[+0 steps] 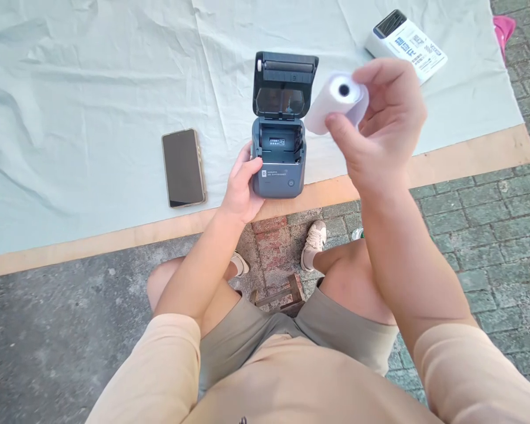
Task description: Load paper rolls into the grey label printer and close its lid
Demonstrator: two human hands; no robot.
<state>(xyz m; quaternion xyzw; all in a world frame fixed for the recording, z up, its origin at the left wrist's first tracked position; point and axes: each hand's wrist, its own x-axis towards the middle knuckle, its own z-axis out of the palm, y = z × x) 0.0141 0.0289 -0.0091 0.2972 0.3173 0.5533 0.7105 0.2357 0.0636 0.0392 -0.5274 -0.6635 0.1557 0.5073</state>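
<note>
A small dark blue-grey label printer [279, 179] has its black lid [285, 85] swung up, and its paper compartment shows no roll inside. My left hand [242, 188] grips the printer at its lower left side, thumb on the front edge. Up to the right of the printer, my right hand [386, 123] pinches a white paper roll [329, 106] with a dark hole in its core. The roll is tilted, and a loose flap of paper curls off it near the fingers. It is held beside the open lid, apart from the compartment.
A phone [184, 168] lies screen up on the pale cloth [92, 118], left of the printer. Beyond my right hand is a white printed box [410, 44]. The table's bare wooden edge [472, 147] runs across in front of my knees, above brick paving [481, 235].
</note>
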